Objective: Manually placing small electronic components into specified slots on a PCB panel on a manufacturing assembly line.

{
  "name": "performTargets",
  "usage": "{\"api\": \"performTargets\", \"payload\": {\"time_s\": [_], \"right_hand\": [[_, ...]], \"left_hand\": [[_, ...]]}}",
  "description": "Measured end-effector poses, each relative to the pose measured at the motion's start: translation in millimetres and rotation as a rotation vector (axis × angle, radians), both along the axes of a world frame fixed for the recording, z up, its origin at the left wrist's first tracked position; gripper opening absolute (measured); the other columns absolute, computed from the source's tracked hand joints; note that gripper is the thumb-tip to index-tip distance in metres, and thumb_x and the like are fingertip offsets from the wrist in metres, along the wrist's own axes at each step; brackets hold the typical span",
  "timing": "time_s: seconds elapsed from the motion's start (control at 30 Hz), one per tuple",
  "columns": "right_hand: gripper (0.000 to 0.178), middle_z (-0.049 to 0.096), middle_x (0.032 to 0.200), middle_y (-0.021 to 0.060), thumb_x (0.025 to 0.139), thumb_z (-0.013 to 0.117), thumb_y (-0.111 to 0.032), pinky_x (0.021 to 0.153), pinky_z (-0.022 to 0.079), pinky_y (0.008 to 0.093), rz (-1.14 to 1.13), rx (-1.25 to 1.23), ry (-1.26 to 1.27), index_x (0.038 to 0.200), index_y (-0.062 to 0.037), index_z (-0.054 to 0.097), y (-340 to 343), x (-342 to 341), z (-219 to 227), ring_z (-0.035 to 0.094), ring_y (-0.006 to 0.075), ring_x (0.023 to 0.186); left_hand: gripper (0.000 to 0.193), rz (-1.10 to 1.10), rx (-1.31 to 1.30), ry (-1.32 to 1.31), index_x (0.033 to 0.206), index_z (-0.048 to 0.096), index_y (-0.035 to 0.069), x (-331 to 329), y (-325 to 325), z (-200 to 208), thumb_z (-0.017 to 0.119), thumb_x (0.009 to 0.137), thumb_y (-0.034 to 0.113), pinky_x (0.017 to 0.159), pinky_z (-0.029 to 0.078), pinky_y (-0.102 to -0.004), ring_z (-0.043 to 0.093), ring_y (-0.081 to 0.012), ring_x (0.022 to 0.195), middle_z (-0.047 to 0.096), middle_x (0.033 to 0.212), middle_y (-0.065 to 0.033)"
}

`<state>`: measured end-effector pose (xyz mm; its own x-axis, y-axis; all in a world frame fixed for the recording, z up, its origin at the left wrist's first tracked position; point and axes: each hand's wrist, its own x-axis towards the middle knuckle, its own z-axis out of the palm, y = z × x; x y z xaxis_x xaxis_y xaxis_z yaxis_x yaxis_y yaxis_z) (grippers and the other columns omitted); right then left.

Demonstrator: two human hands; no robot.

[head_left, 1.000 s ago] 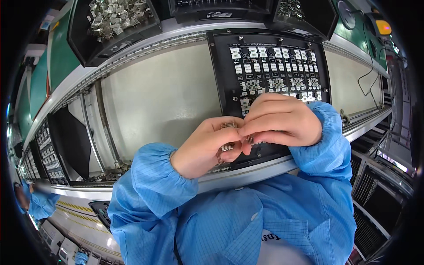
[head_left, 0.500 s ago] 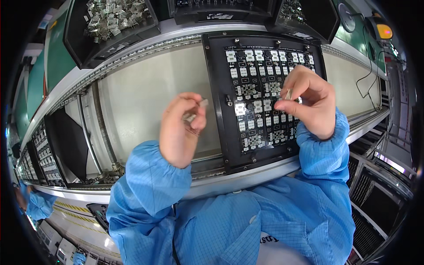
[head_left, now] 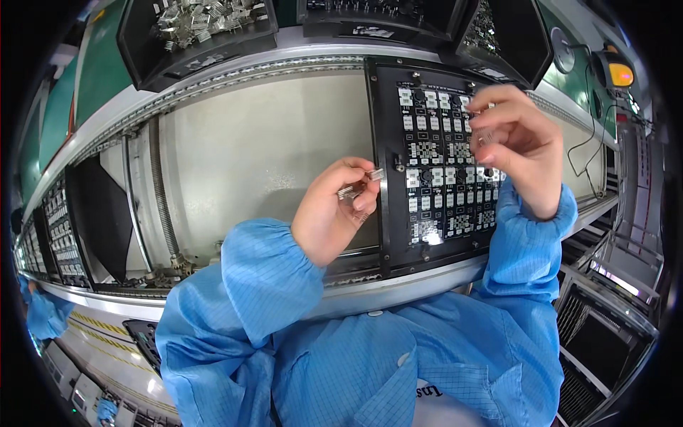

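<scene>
My left hand (head_left: 333, 213) is closed just left of the black frame. Between thumb and forefinger it pinches a small silvery comb-like metal part (head_left: 376, 174), and more such parts (head_left: 346, 192) are tucked in its curled fingers. Over the right side of the circuit boards (head_left: 435, 151), my right hand (head_left: 525, 139) has its fingers bent around thin silvery pins (head_left: 485, 136), which are blurred. White square components sit in rows on the black boards. A black frame (head_left: 395, 245) surrounds them, and my right hand covers part of their upper right.
A black bin (head_left: 206, 58) of silvery comb-like parts stands at the far left. Two more dark bins (head_left: 388, 32) (head_left: 514, 53) line the back. The frame rests on a conveyor with metal rails (head_left: 235, 75). At left are a threaded rod (head_left: 160, 192) and further boards (head_left: 60, 228).
The whole view has shifted, with the boards now farther right. My left hand has come closer to the frame's left edge. The fingers of my right hand have spread somewhat.
</scene>
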<state>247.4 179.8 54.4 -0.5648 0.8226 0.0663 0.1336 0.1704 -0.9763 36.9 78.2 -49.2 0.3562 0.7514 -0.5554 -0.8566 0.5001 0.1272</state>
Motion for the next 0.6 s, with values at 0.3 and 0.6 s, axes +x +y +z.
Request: {"api": "performTargets", "payload": {"time_s": [0.3,0.6], "right_hand": [[0.025,0.065,0.09,0.0053,0.078,0.072,0.001,0.063,0.047,0.0153,0.039,-0.023,-0.191,0.101,0.0008,0.064,38.2,-35.8,-38.7,0.058,0.0032,0.069],[0.03,0.061,0.099,0.0086,0.075,0.063,0.006,0.075,0.051,0.028,0.069,0.662,-0.511,0.103,-0.0032,0.066,40.0,-47.6,-60.7,0.061,0.0187,0.086]], "left_hand": [[0.011,0.026,-0.068,-0.07,0.094,0.055,0.004,-15.9,-10.2,12.6,0.048,0.087,0.009,0.054,0.034,-0.027,0.042,-0.0141,0.057,0.055,0.076,-0.0102],[0.011,-0.009,-0.066,-0.099,0.094,0.055,0.003,-18.4,-9.5,14.4,0.047,0.087,0.008,0.055,0.035,-0.0269,0.044,-0.0139,0.057,0.057,0.078,-0.0106]]}}
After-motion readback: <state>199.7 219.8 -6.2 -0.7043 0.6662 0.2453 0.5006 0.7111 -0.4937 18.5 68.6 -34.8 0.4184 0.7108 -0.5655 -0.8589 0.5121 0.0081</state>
